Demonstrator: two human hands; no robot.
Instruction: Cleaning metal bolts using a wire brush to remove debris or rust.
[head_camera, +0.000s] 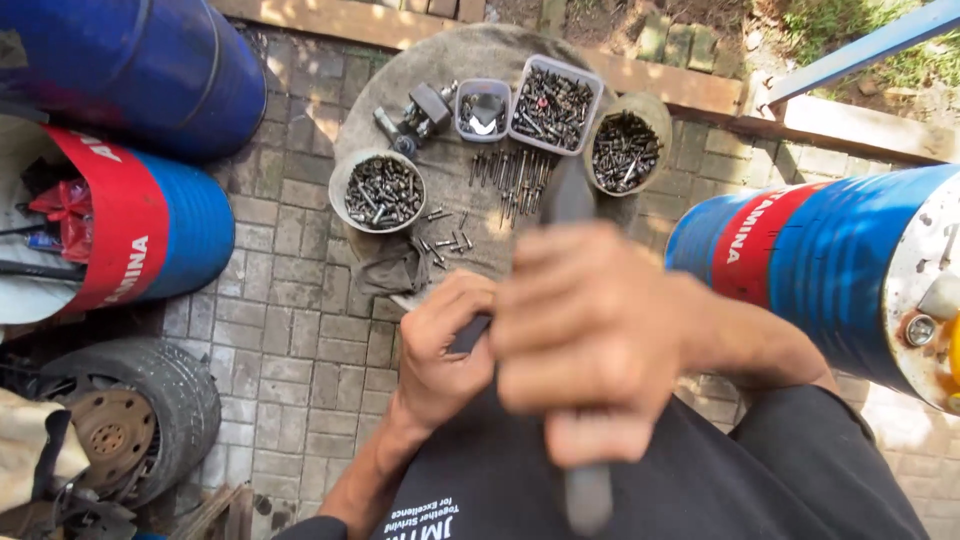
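My right hand (590, 335) is close to the camera and blurred, its fingers closed around a long dark grey tool (572, 195) that runs from above the hand to below it. My left hand (445, 340) grips a dark object (468, 335) beside the right hand; its shape is mostly hidden. Both hands hover over the near edge of a round cloth-covered surface (470, 60) with loose bolts (512, 178) laid in a row.
Round containers of bolts (383, 192) (625, 152) and two plastic tubs (555, 105) (483, 110) stand on the cloth. Blue-and-red drums (820, 260) (150, 240) flank me. A tyre with a rusty hub (130, 425) lies at lower left on brick paving.
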